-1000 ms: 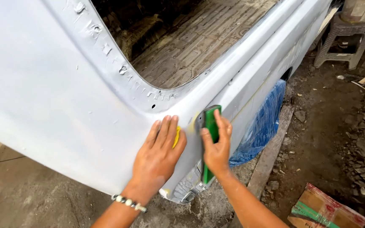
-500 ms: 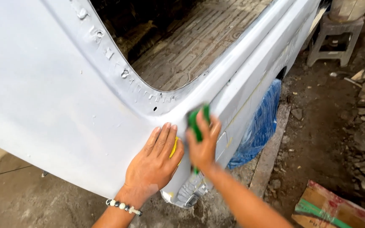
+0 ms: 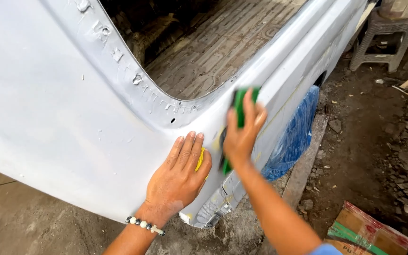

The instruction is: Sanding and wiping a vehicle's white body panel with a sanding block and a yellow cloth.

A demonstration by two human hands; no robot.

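Two hands are on the corner of the white truck body (image 3: pixel 62 118), near the middle of the frame. Your right hand (image 3: pixel 240 134) is clenched around a long green sanding block (image 3: pixel 238 106), fingers wrapped over its upper end so that the block lies flat along the rounded corner edge; its lower end shows below your palm. Held lengthwise like that, the block follows the line of the corner rather than crossing it. The block looks blurred, so its exact outline is hard to read.

Your left hand (image 3: pixel 180 174) lies flat and open on the panel just beside the right one, fingers spread and pointing up the panel, gripping nothing. It reads as a brace against the metal. A patch of yellow (image 3: pixel 200 159) peeks out from under its fingers; whether it is filler or something else, you cannot tell. A beaded bracelet (image 3: pixel 143 225) sits on that wrist.

Beyond the corner, in the upper middle of the frame, the ribbed truck bed (image 3: pixel 218 52) is open to view. Below and right of the block, blue plastic sheeting (image 3: pixel 293 137) covers the wheel area. At upper right a plastic stool (image 3: pixel 383 40) stands on the dirt floor (image 3: pixel 374 156), and a cardboard box (image 3: pixel 369 233) lies at lower right.
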